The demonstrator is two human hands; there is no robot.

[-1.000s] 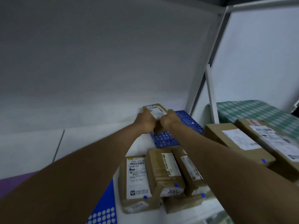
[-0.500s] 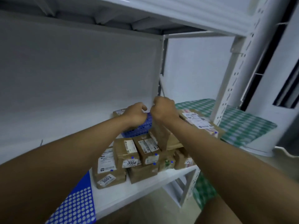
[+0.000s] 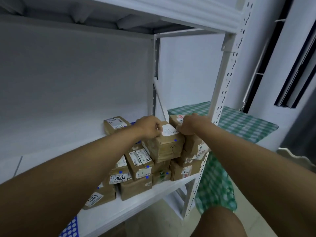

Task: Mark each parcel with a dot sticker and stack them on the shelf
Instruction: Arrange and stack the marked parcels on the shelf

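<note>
A white metal shelf carries a pile of brown parcels crowded at its right end, hard against the perforated front-right upright; about ten can be counted, though those behind the arms are hidden. The shelf's left half lies open back to the rear wall. Behind the upright stands one table under a green checked cloth. One parcel sits atop the pile, tilted, a blue dot sticker on its front face and a white label on top. The left hand curls its fingers onto that parcel's upper left edge; the right hand grips its upper right edge. One lone parcel rests apart near the rear edge. One blue sheet of white dot stickers overhangs the shelf's front edge at lower left. At least six blue dots show on parcel faces.
</note>
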